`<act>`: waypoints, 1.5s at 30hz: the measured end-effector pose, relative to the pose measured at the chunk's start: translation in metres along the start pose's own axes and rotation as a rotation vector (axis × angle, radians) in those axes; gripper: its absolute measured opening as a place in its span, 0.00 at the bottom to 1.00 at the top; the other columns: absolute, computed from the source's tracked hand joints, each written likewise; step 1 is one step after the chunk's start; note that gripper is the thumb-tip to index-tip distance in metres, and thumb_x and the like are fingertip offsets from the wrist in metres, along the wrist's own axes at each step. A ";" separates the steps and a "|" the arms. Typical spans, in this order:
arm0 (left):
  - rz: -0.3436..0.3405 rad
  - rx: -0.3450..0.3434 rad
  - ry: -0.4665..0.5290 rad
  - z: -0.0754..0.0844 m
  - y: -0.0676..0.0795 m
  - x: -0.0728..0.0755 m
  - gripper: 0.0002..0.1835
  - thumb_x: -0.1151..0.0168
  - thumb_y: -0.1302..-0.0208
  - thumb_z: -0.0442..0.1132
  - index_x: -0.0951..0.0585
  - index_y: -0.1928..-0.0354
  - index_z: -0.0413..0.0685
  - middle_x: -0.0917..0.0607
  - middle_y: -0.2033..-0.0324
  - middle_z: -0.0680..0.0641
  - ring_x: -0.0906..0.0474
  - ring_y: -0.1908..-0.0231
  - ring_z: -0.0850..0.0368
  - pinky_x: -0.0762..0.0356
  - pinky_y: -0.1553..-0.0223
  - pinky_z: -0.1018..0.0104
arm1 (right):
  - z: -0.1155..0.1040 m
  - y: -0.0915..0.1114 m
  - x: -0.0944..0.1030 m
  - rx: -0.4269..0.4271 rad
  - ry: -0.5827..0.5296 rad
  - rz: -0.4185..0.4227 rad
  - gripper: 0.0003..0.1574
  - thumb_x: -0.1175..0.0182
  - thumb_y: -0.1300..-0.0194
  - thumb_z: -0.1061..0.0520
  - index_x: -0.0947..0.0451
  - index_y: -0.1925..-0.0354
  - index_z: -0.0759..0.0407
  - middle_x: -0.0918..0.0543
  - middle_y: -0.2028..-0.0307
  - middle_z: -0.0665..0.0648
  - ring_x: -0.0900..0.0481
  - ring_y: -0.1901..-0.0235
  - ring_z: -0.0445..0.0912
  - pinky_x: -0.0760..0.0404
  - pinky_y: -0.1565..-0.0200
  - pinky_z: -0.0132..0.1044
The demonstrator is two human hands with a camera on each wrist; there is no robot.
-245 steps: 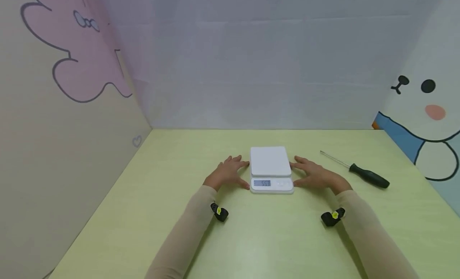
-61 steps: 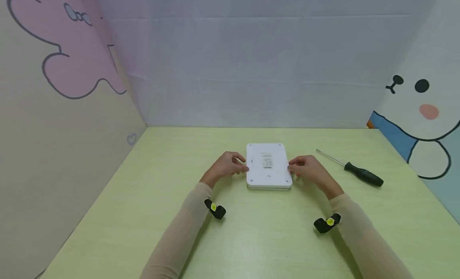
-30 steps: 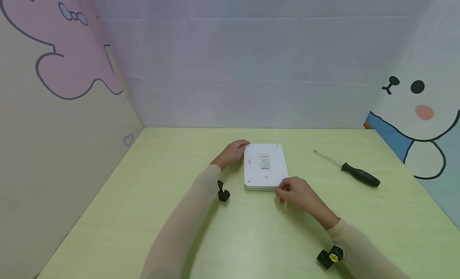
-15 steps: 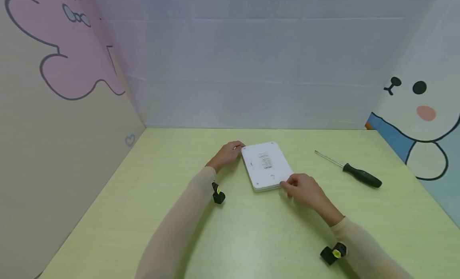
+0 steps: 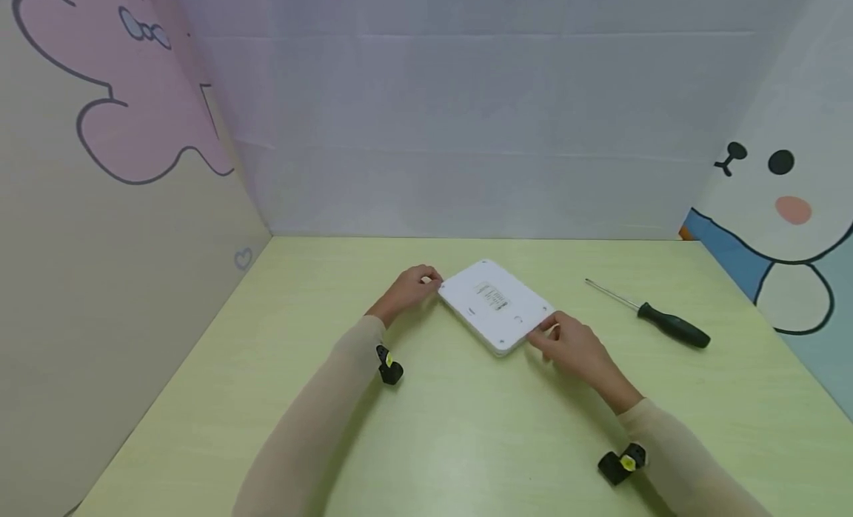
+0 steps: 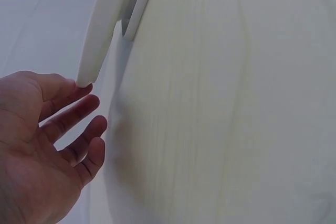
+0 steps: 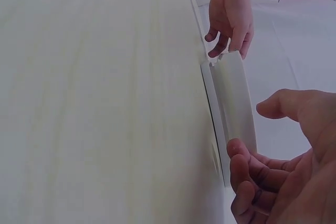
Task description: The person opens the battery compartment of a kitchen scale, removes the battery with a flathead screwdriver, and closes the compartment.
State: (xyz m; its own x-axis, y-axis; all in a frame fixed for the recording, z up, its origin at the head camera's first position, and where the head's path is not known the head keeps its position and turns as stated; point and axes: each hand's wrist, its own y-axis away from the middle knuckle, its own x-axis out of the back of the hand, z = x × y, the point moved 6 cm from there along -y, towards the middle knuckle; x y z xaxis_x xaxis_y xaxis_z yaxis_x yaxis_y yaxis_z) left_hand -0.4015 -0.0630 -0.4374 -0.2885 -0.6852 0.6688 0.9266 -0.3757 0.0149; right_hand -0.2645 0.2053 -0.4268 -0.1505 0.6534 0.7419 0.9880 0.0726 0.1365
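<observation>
A white kitchen scale (image 5: pixel 466 289) lies face down, its underside with a printed label (image 5: pixel 492 296) and small corner feet facing up. It sits at an angle on the table, one corner toward me. My left hand (image 5: pixel 408 287) pinches its left corner between thumb and index finger; the left wrist view shows that corner of the scale (image 6: pixel 97 40) at the fingertips, other fingers loosely bent. My right hand (image 5: pixel 576 348) holds the right front edge, with curled fingers (image 7: pixel 240 169) against the side of the scale (image 7: pixel 236 98). The display and weighing plate are hidden underneath.
A screwdriver (image 5: pixel 673 328) with a dark handle lies to the right of the scale, tip pointing to the back left. The pale yellow-green table (image 5: pixel 426 443) meets a pale back wall (image 5: pixel 413 132). Walls with cartoon drawings stand on both sides.
Since the oldest frame, the scale has been turned over, display side down. Over the last second both hands have turned it counter-clockwise; its near edge now slants. The screwdriver stays put.
</observation>
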 end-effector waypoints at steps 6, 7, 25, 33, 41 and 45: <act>-0.035 -0.015 -0.015 -0.003 0.007 0.005 0.11 0.46 0.28 0.42 0.17 0.55 0.46 0.19 0.48 0.46 0.24 0.48 0.49 0.25 0.51 0.58 | 0.003 -0.004 0.002 0.016 -0.021 -0.015 0.36 0.39 0.35 0.42 0.31 0.42 0.68 0.18 0.71 0.55 0.26 0.77 0.44 0.29 0.73 0.36; -0.046 -0.016 -0.012 -0.004 0.008 0.005 0.11 0.45 0.28 0.42 0.17 0.55 0.46 0.19 0.49 0.46 0.24 0.48 0.49 0.25 0.52 0.58 | 0.005 -0.005 0.002 0.017 -0.023 -0.019 0.37 0.39 0.35 0.42 0.32 0.41 0.69 0.19 0.71 0.55 0.26 0.77 0.43 0.29 0.73 0.36; -0.236 -0.064 0.095 -0.004 0.033 0.000 0.22 0.39 0.32 0.41 0.26 0.37 0.50 0.20 0.46 0.42 0.21 0.55 0.50 0.25 0.59 0.65 | 0.007 -0.015 0.013 0.107 -0.012 -0.043 0.37 0.41 0.32 0.49 0.36 0.33 0.68 0.19 0.69 0.58 0.24 0.76 0.45 0.28 0.71 0.37; -0.257 -0.039 0.079 -0.004 0.040 -0.002 0.32 0.35 0.35 0.42 0.33 0.30 0.55 0.23 0.43 0.42 0.21 0.51 0.50 0.25 0.52 0.62 | 0.011 -0.021 0.015 0.133 -0.035 -0.050 0.32 0.42 0.30 0.52 0.33 0.33 0.63 0.18 0.69 0.60 0.23 0.76 0.46 0.26 0.72 0.38; -0.248 -0.047 0.088 -0.003 0.044 -0.005 0.32 0.34 0.36 0.44 0.32 0.31 0.55 0.22 0.44 0.43 0.21 0.51 0.49 0.24 0.53 0.62 | 0.014 -0.025 0.017 0.139 -0.052 -0.055 0.31 0.43 0.30 0.53 0.33 0.33 0.63 0.19 0.71 0.60 0.24 0.77 0.46 0.27 0.74 0.37; -0.238 -0.045 0.088 -0.002 0.046 -0.006 0.32 0.33 0.37 0.44 0.31 0.31 0.55 0.22 0.44 0.43 0.21 0.52 0.50 0.24 0.54 0.63 | 0.014 -0.026 0.018 0.141 -0.047 -0.057 0.31 0.44 0.29 0.54 0.33 0.33 0.63 0.18 0.71 0.60 0.24 0.77 0.46 0.27 0.73 0.37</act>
State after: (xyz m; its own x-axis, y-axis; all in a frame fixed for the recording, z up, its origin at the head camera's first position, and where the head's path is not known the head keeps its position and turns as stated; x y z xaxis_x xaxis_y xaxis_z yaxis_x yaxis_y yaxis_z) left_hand -0.3576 -0.0776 -0.4419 -0.5192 -0.6250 0.5830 0.8190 -0.5588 0.1303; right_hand -0.2927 0.2254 -0.4263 -0.2075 0.6794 0.7039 0.9736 0.2135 0.0810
